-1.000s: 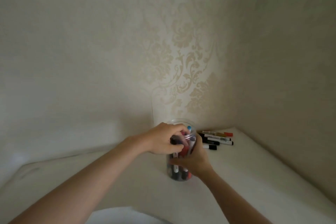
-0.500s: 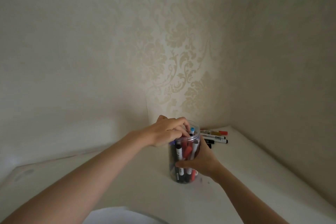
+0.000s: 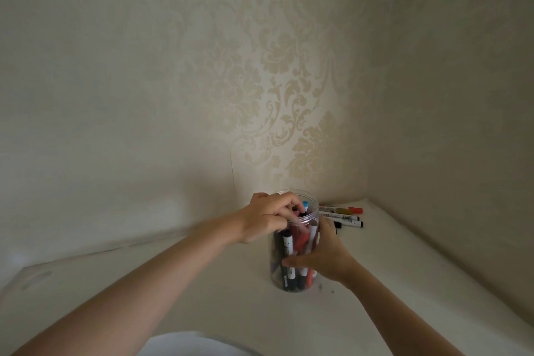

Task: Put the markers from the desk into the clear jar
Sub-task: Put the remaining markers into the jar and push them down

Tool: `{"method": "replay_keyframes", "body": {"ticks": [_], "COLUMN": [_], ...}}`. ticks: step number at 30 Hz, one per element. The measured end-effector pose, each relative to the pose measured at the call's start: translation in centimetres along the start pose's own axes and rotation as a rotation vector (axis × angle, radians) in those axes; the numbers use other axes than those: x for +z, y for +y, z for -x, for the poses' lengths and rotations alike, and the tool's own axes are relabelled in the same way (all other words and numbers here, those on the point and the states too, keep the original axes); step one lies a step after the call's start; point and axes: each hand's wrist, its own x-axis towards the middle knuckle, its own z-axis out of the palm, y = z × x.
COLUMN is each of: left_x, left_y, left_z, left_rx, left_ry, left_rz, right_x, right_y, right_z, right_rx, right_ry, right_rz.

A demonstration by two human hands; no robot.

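Standing upright on the desk (image 3: pixel 202 292) toward its back right corner, the clear jar (image 3: pixel 291 263) is stuffed with markers. Right hand (image 3: pixel 325 257) wraps open around its side, steadying it. Left hand (image 3: pixel 267 218) has fingers curled into the mouth, can't tell what they're pinching. Loose markers (image 3: pixel 345 215) lie right behind it.

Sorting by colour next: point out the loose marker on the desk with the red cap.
The farthest-back loose marker, nearest the wall; its red cap points right, unlike the black-capped ones lying in front of it.
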Motion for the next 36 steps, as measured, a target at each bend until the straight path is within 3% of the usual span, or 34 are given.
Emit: {"method": "replay_keyframes", "body": {"ticks": [8, 12, 14, 17, 19, 23, 27, 29, 33, 36], "left_x": [-1.9, -1.6, -1.5, -1.7, -1.6, -1.6, -2.0, -2.0, -0.9, -0.3], "left_y": [-1.8, -2.1, -2.2, -3.0, -3.5, -3.9, -3.9, -3.9, -4.8, -5.5], "left_z": [0.6, 1.4, 1.2, 0.7, 0.3, -0.1, -0.3, -0.5, -1.3, -1.9], "left_rx": [0.080, 0.070, 0.079, 0.045, 0.030, 0.048, 0.061, 0.057, 0.070, 0.091], "left_ry": [0.121, 0.226, 0.311, 0.236, 0.190, 0.230, 0.296, 0.309, 0.377, 0.420], "left_rz": [-0.308, -0.075, -0.098, -0.376, -0.414, -0.315, -0.301, -0.292, -0.288, -0.272], "right_x": [-0.3, -0.4, -0.7, -1.1, -1.2, -3.0, -6.2, -6.4, -5.8, -5.3], "right_y": [1.3, 1.4, 1.5, 1.7, 1.9, 4.1, 8.4, 9.5, 9.6, 9.4], "right_z": [0.5, 0.3, 0.2, -0.1, -0.1, 0.0, -2.1, -3.9, -8.1, -10.2], "right_rx": [-0.011, -0.018, -0.016, -0.035, -0.053, -0.085, 0.013, 0.047, 0.150, 0.163], "right_ry": [0.021, -0.014, -0.040, -0.049, -0.060, -0.130, 0.220, 0.317, 0.132, 0.018], "right_rz": [-0.137, -0.143, -0.144, -0.160, -0.132, 0.074, 0.317, 0.466, 0.713, 0.764]}}
